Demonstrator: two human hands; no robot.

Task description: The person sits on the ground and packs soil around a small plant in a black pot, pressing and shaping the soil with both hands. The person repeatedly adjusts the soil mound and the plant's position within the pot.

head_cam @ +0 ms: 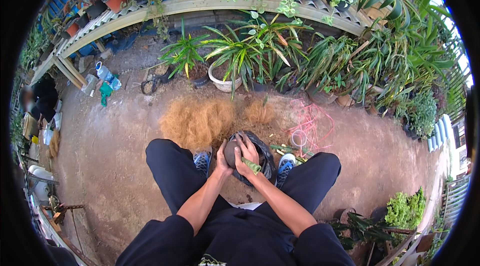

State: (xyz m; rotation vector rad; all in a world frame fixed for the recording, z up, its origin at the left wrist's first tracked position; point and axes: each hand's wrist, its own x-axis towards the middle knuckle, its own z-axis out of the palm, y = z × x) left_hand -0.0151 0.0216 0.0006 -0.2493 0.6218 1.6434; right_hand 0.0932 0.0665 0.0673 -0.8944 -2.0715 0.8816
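Note:
Between my knees, a dark rounded ball of soil (232, 154) is held in both hands. My left hand (224, 161) cups its left side. Across its right side and top lie the fingers of my right hand (248, 153). A rolled green leaf or cutting (252, 166) sticks out beside the right hand; where it joins the ball is hidden. Under and behind the hands sits a black plastic bag (267, 153), and its contents are mostly covered. Just beyond is a large heap of brown coconut fibre (197, 121), with a smaller fibre clump (259, 111) to its right.
Tangled pink raffia string (315, 125), a clear round container or roll (299, 138) and cut green stems (283, 150) lie right of the bag. Potted plants (225, 78) line the far side. A water bottle (108, 76) stands far left, near another person (45, 95).

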